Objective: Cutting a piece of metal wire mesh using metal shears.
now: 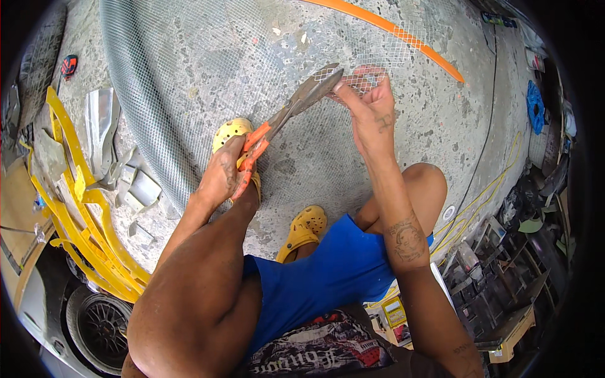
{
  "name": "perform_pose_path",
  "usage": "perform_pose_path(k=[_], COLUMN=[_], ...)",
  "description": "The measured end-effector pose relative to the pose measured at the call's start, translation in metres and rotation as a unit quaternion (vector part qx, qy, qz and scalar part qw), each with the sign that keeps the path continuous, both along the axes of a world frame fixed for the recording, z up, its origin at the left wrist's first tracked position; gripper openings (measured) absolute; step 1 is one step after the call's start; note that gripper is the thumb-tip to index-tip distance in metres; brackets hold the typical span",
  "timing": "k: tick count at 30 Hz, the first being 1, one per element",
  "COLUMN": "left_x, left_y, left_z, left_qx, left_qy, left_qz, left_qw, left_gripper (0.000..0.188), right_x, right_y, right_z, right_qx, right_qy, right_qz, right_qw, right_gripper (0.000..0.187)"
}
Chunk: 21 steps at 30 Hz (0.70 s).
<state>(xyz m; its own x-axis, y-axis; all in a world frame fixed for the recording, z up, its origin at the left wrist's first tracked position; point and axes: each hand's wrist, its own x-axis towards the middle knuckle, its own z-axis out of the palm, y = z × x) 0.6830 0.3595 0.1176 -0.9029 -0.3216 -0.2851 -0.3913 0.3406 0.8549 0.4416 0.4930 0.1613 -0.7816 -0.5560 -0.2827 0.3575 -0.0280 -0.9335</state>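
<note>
My left hand (224, 169) is closed round the orange handles of a pair of metal shears (296, 104). The shears' dark blades point up and to the right, and their tips lie at the wire mesh (208, 57) close to my right hand. With thumb and fingers, my right hand (372, 110) pinches an edge of that mesh, lifted off the floor. The mesh spreads over the concrete, and its left side is wound into a long grey roll (142, 94). How far the blades are apart is hard to make out.
An orange strip (378, 22) curves across the far floor. Yellow bent panels (88, 195) and silver metal scraps (104, 126) lie to the left, near a wheel (97, 324). A tape measure (69, 65) sits far left. On the right are a blue coil (535, 107), a yellow cord (479, 201) and dark clutter.
</note>
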Motion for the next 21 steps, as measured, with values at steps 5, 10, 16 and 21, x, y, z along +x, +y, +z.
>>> perform_pose_path(k=[5, 10, 16, 21], left_x=[-0.001, 0.004, 0.006, 0.009], left_y=[-0.002, -0.002, -0.002, 0.002], left_z=[0.002, -0.004, -0.007, -0.014], left_qx=[-0.011, -0.001, 0.009, -0.013], left_qy=[-0.009, -0.038, -0.062, -0.002], left_qz=[0.002, -0.007, -0.020, 0.003], left_qw=[1.000, 0.999, 0.998, 1.000], left_gripper=[0.027, 0.034, 0.025, 0.025], right_x=[0.006, 0.011, 0.015, 0.016], right_y=[-0.002, -0.005, -0.005, -0.006], right_z=[-0.002, 0.002, 0.000, 0.001], right_qx=[0.005, 0.051, 0.035, 0.046], right_qy=[0.008, 0.031, 0.044, 0.061], right_qz=[-0.008, -0.012, -0.018, -0.020], right_qw=[1.000, 0.998, 0.998, 0.997], right_gripper=[0.033, 0.033, 0.031, 0.030])
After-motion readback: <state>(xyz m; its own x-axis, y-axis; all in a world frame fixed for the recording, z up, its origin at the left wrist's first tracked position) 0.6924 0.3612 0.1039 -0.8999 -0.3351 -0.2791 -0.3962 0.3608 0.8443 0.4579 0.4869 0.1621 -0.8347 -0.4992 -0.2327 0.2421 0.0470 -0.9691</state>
